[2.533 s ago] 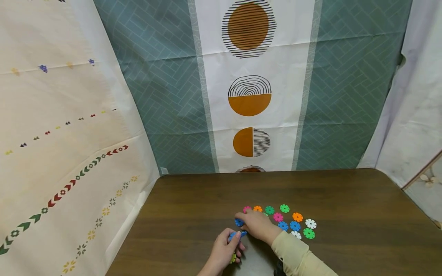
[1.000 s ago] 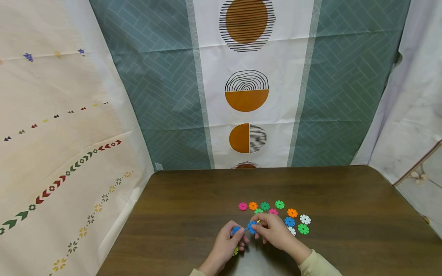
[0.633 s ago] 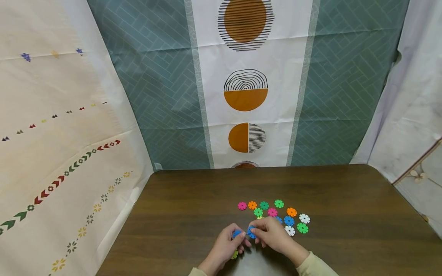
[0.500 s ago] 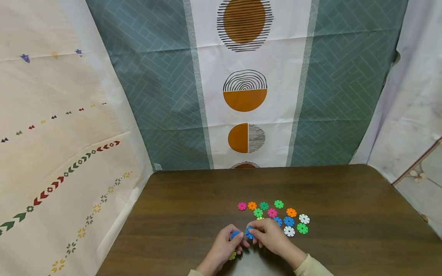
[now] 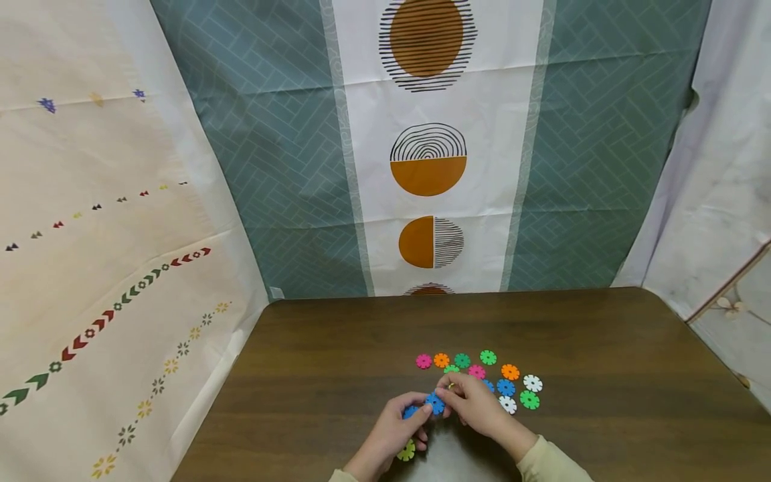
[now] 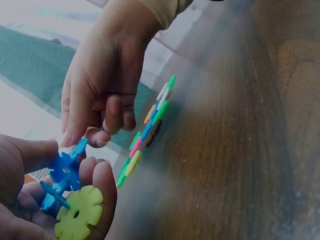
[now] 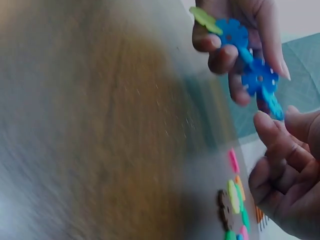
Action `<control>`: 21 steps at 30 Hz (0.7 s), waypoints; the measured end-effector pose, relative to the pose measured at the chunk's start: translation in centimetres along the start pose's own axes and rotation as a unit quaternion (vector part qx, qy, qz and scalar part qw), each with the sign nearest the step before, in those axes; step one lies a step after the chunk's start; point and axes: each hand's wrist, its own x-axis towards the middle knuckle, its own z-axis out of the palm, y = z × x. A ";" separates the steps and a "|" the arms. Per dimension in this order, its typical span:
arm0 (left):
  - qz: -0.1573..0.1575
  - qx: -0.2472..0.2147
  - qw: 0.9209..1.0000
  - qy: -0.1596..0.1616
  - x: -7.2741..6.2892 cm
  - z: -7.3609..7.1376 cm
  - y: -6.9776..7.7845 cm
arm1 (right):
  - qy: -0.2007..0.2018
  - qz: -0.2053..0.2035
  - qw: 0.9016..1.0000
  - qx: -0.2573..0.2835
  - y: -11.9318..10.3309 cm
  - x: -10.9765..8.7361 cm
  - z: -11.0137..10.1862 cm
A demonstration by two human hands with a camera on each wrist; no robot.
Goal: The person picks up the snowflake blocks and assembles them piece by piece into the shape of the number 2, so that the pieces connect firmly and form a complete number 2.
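My left hand (image 5: pixel 394 425) grips a chain of flower-shaped interlocking discs, thumb and fingers curled round it. In the right wrist view the chain runs from a yellow-green disc (image 7: pixel 205 20) through a blue disc (image 7: pixel 233 33) to another blue disc (image 7: pixel 260 78), with blue discs edge-on between and after them. My right hand (image 5: pixel 476 405) pinches the edge-on blue disc (image 7: pixel 274 106) at the chain's end between thumb and fingertip. In the left wrist view the yellow-green disc (image 6: pixel 80 215) hangs under the left fingers, and the left palm partly hides the blue pieces.
Loose discs lie flat just beyond my hands: pink (image 5: pixel 423 361), orange (image 5: pixel 442 360), dark green (image 5: pixel 462 361), blue (image 5: pixel 506 387), white (image 5: pixel 533 383) and several more. A brown disc (image 7: pixel 225 210) shows in the right wrist view. The wooden table (image 5: pixel 337 348) ends at hanging cloths.
My right hand has come back from the loose discs with a blue disc and met the left hand. The blue piece between the hands now sits face-on against the left thumb.
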 end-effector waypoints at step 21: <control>-0.002 -0.033 0.999 0.040 -0.5 -0.6 -0.4 | 0.113 0.037 0.925 -0.361 1.9 3.7 -0.4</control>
